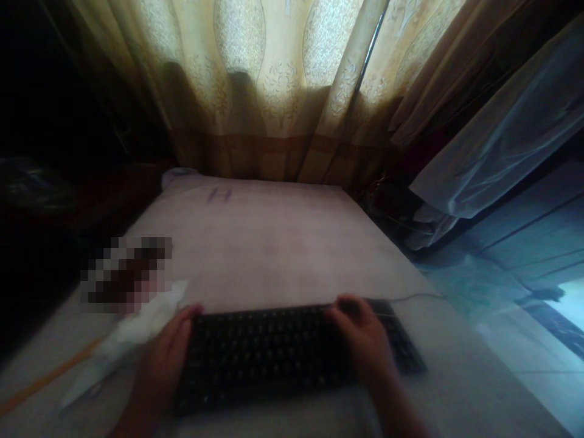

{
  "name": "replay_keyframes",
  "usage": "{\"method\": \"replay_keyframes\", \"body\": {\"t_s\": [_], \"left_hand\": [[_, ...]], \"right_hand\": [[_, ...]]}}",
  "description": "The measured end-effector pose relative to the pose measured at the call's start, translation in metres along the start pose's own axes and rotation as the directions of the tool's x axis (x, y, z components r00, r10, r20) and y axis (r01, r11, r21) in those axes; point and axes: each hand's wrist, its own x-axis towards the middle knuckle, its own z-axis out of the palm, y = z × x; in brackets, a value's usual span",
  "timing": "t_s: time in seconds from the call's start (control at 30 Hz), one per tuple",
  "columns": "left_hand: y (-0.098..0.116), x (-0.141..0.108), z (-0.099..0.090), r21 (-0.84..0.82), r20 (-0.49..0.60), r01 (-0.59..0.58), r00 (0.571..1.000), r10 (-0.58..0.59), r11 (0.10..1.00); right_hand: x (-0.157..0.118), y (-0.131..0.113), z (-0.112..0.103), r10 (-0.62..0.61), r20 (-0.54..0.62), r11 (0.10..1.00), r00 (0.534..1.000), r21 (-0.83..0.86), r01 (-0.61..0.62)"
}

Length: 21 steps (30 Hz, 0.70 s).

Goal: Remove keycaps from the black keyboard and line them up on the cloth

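Observation:
A black keyboard (264, 350) lies across the near part of the cloth-covered surface, its keys facing up. My left hand (165, 353) holds the keyboard's left end, the fingers along its side and far corner. Over the right part of the keys is my right hand (368, 340), its fingers curled and the thumb side turned inward. A dark patch shows within that curl; blur hides whether it is an object or only the keys behind. A thin cable (417, 297) runs right from the keyboard's far edge.
A crumpled white cloth or tissue (141, 319) lies left of my left hand, near an orange strip (52, 377). A pixelated patch covers something behind it. The pale bedspread-like cover (274, 243) reaches to patterned curtains (278, 91). Hanging fabric (506, 134) is at right.

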Motion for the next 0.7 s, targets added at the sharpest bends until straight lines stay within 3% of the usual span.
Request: {"method": "replay_keyframes", "body": {"t_s": [0.2,0.4,0.57,0.7], "left_hand": [[0.008,-0.002,0.0,-0.097,0.071,-0.015,0.997,0.022,0.995],[0.012,-0.001,-0.003,-0.122,0.155,-0.067,0.984,0.086,0.99],[0.012,0.005,-0.002,-0.155,0.166,-0.123,0.975,0.148,0.98],[0.006,0.013,0.003,-0.18,0.17,-0.123,0.973,0.154,0.976]], "right_hand": [[-0.02,0.004,0.015,-0.034,0.051,0.999,0.998,-0.032,0.036],[-0.029,-0.015,0.042,-0.119,0.11,0.981,0.987,-0.141,0.134],[-0.029,-0.032,0.071,-0.153,0.207,0.98,0.966,-0.097,0.176],[-0.025,-0.037,0.101,-0.162,0.317,0.987,0.934,0.043,0.156]]}}
